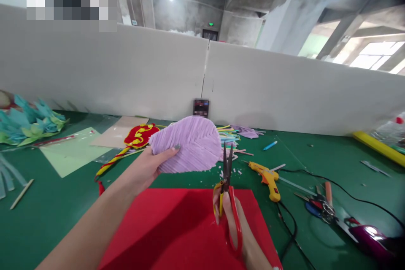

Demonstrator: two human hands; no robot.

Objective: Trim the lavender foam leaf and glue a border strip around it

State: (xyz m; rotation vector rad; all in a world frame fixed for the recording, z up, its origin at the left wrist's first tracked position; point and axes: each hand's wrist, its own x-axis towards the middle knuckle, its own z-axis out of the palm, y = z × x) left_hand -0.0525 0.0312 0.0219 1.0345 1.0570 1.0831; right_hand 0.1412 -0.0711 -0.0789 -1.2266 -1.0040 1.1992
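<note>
Teal and pale-green leaf-shaped pieces (pixel 31 122) form a cluster at the left edge of the frame. Below them, at lower left, lie translucent pale strips (pixel 8 177) and a thin, light-coloured stick (pixel 21 195). To their right, a pale-green rectangular sheet (pixel 65 156) rests on the green work surface (pixel 316 152). Next is a red, rounded ornament with yellow raised trim (pixel 136 136) and a twisted red-and-yellow handle.

At centre, the left hand (pixel 151 164) grips the near end of a lilac, oval panel with a ribbed surface (pixel 196 145). The thumb presses on the front face; the other fingers are mostly hidden behind. The panel is held up in the middle of the frame, above the far edge of a flat red rectangular panel (pixel 152 236). Behind it, pastel strips (pixel 229 137) lie in a loose pile.

Right of centre, the right hand (pixel 227 210) holds scissors with red and yellow handles (pixel 226 171), fingers curled around the grips. The dark blades point upward, parted in a narrow V, near but clear of the lilac panel.

Farther right lie a yellow glue gun (pixel 270 181), a light-blue pen-shaped item (pixel 270 146) and, at lower right, a glossy magenta object (pixel 370 236).
</note>
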